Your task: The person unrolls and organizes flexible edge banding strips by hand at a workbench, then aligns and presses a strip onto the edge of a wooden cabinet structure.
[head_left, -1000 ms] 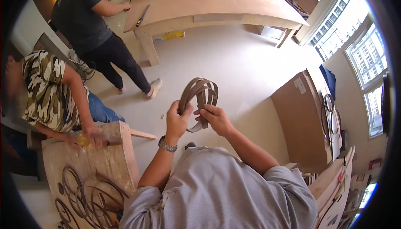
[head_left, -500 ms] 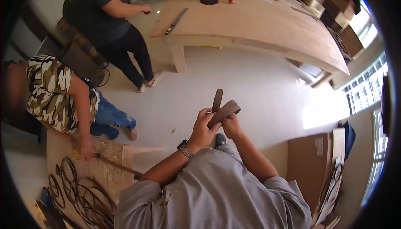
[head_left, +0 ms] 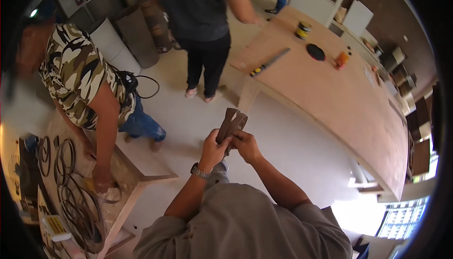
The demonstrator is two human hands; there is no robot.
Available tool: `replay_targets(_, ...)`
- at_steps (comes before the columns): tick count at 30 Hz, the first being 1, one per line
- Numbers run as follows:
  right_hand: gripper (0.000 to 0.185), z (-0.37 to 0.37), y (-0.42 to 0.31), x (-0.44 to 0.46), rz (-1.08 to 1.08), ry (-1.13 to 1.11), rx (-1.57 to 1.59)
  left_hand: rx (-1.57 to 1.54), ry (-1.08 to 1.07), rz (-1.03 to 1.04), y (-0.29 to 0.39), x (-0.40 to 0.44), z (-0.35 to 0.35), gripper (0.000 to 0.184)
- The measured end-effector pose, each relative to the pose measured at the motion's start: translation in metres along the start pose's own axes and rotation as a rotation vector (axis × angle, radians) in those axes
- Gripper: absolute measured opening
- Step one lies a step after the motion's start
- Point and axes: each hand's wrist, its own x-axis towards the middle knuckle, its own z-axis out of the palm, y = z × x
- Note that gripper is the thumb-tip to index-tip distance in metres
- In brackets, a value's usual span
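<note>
A brown strip, coiled into several loops (head_left: 230,123), is held up in front of my body. My left hand (head_left: 213,148), below a wrist with a metal watch (head_left: 201,170), grips the coil from its left side. Against its lower right side, my right hand (head_left: 246,146) has its fingers closed on the same coil. The two hands are close together at the bottom of the loops. Part of the coil is hidden behind the fingers.
A large wooden table (head_left: 330,89) at the right holds a saw (head_left: 271,62), a can (head_left: 303,29), a black disc (head_left: 315,51) and an orange bottle (head_left: 341,60). A co-worker in camouflage (head_left: 80,70) leans over a workbench (head_left: 137,181) with coiled strips (head_left: 71,202). Another person (head_left: 203,18) stands ahead.
The view has swung left, bringing the workbench and co-workers further into frame. The coil, first spread in wide open loops, is now gathered narrower between both hands.
</note>
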Motion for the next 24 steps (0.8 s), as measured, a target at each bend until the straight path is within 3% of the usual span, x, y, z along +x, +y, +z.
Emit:
replay_targets(2,0.024,0.014,-0.014,0.045,0.014,-0.084,-0.057,-0.012,0.063,0.039,-0.023,0.045,-0.016,0.023)
replay_targets(5,0.028,0.026,-0.039,0.126,0.043,-0.194,-0.167,-0.268,0.141,-0.221,-0.013,0.111,-0.05,0.02)
replay_targets(6,0.029,0.031,-0.043,0.151,0.048,-0.233,-0.194,-0.194,0.177,-0.181,-0.012,0.134,-0.065,0.019)
replay_targets(11,0.037,0.062,-0.097,0.253,0.044,-0.453,-0.184,-0.441,0.324,-0.243,0.012,0.242,-0.115,0.018)
replay_targets(14,0.038,0.083,-0.104,0.319,0.031,-0.595,-0.34,-0.392,0.339,-0.204,0.012,0.303,-0.147,0.016)
replay_targets(18,0.024,0.113,-0.119,0.403,0.04,-0.525,-0.195,-0.296,0.448,-0.25,-0.002,0.38,-0.183,0.019)
replay_targets(19,0.02,0.121,-0.127,0.423,0.146,-0.512,0.027,-0.318,0.492,-0.253,-0.013,0.398,-0.195,0.021)
replay_targets(24,0.021,0.138,-0.135,0.552,0.34,-0.551,0.325,-0.292,0.714,-0.25,-0.044,0.481,-0.262,0.02)
